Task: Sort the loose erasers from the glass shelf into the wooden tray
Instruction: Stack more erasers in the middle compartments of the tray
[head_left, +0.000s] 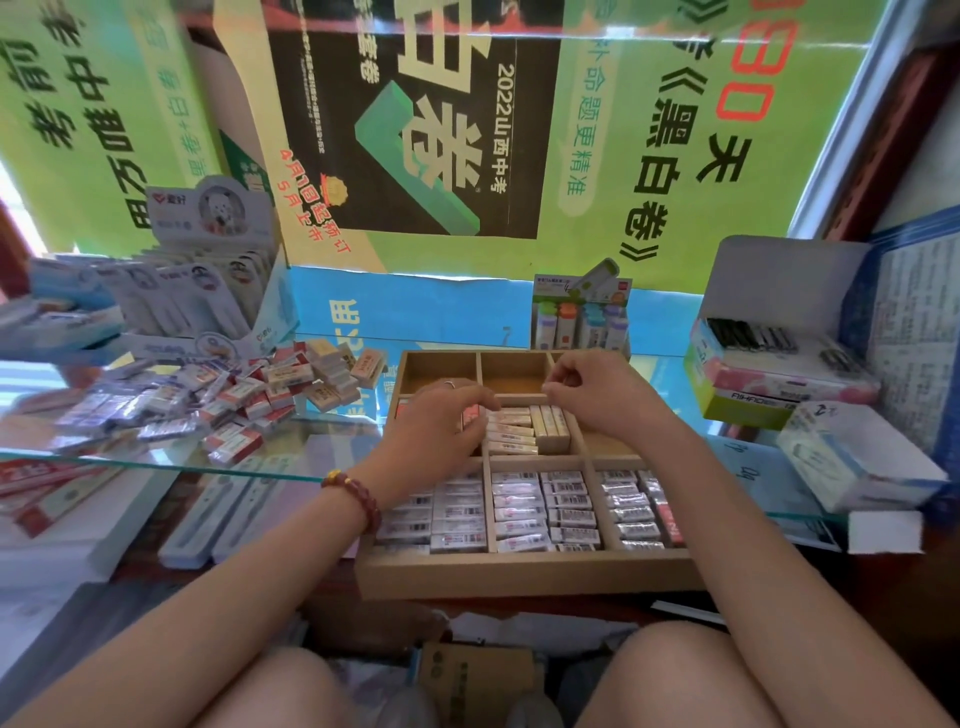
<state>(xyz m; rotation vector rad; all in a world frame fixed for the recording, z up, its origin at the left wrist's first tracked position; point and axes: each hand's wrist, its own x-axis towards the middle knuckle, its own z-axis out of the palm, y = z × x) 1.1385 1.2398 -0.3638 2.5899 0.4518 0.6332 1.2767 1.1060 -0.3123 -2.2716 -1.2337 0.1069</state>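
Directly ahead of you the glass shelf (156, 461) spans the whole view, its near edge running left to right. The wooden tray (519, 571) sits in the middle, and its near wall juts past that glass edge towards your knees. On the left the loose erasers (234, 400) lie in a heap that reaches close to the near edge. A strip of bare glass separates the heap from the tray's left wall.

A display box (208, 270) stands behind the heap. On the right, stacked boxes (769, 369) and a white carton (852, 457) crowd the shelf, leaving only a narrow gap beside the tray's right wall.

The tray's near row is packed with wrapped erasers (519, 509). The middle compartment holds beige erasers (519, 431), some standing on end. Two far compartments show bare wood.

Your left hand (441, 426) lies over the middle row, its fingers curled down, and it pinches a red-labelled eraser (470, 417) at the divider. Your right hand (597, 395) hovers over the far right of the tray with its fingers bent inward. You cannot tell whether it grips anything. A beaded bracelet (353, 493) circles your left wrist.
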